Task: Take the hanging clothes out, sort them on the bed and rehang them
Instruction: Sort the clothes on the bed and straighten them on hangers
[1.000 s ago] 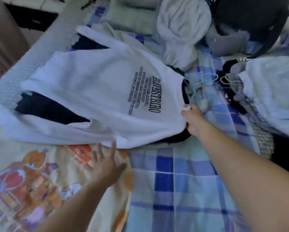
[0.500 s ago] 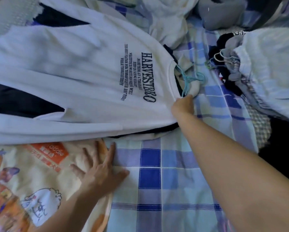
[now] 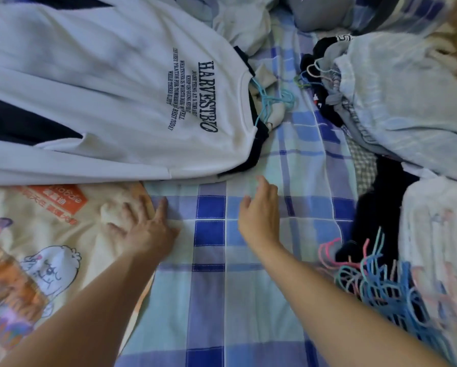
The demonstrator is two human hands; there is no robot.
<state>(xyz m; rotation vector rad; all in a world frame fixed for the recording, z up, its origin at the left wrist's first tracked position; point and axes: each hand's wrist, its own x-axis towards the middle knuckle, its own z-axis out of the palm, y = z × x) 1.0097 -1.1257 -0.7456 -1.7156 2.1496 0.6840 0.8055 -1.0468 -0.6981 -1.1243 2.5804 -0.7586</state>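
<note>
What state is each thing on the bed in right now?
White printed sweatshirt: laid flat, on its hanger.
Teal hanger: hook out of the collar.
Loose hangers: heaped, empty.
Left hand: open, pressing the cartoon blanket.
Right hand: open, holding nothing.

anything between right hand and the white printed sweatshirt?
Head view: only bare blue plaid bedsheet separates the right hand from the white printed sweatshirt; nothing else lies there.
</note>
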